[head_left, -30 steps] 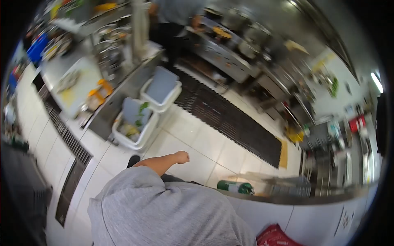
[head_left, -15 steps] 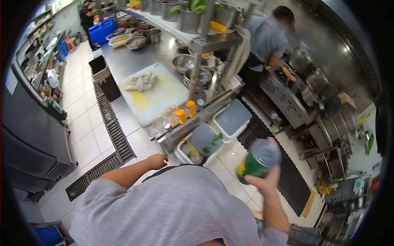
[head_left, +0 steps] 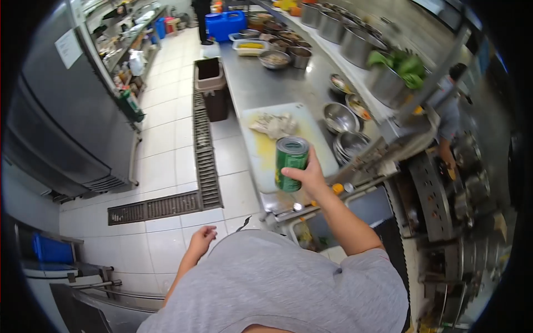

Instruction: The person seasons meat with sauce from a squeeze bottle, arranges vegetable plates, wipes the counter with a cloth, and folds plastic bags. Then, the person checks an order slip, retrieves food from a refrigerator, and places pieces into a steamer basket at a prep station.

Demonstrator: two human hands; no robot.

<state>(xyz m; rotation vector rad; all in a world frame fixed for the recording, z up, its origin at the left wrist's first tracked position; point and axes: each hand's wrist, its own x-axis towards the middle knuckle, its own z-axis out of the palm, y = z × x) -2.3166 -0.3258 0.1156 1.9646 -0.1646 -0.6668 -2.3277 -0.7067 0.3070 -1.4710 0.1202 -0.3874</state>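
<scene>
Gripping the green can (head_left: 290, 158) from its right side, the right hand (head_left: 312, 177) holds its long axis roughly upright; the left hand (head_left: 201, 242), loosely open, seemingly empty, hangs apart, near left. Beyond the can lies the white board (head_left: 321, 132).
</scene>
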